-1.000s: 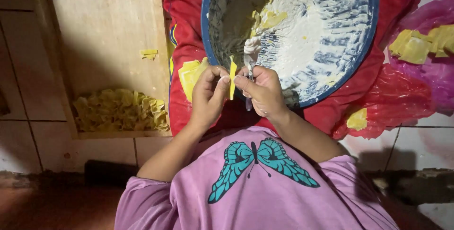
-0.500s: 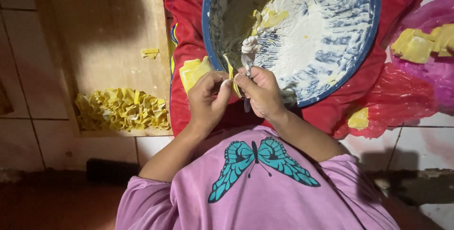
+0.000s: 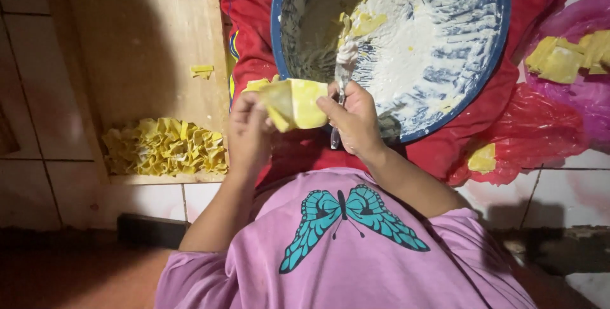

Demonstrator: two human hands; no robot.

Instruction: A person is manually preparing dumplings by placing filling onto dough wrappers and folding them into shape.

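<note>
Head view, looking down.

Left hand (image 3: 249, 132): grip pinched on the left corner of a yellow wrapper (image 3: 293, 103), a thin square sheet of dough.

Right hand (image 3: 356, 118): grip closed on two things at once, thumb and forefinger on the wrapper's right edge, remaining fingers around a metal spoon (image 3: 341, 96).

Wrapper: held flat between both hands, just below the near rim of the bowl (image 3: 502, 35); long axis runs left to right, hand to hand. Both hands touch it, neither nearer.

Spoon: handle down in the right hand, white-coated tip pointing up over the rim into the bowl.

Bowl: blue, wide, smeared inside with white paste and yellow scraps; stands on a red cloth (image 3: 251, 23).

Left of the bowl: wooden board (image 3: 146, 42) with a heap of folded wrappers (image 3: 165, 147) at its near edge.

Right of the bowl: pink plastic bag (image 3: 591, 93) holding a stack of flat wrappers (image 3: 565, 58). No labels or signs visible.
</note>
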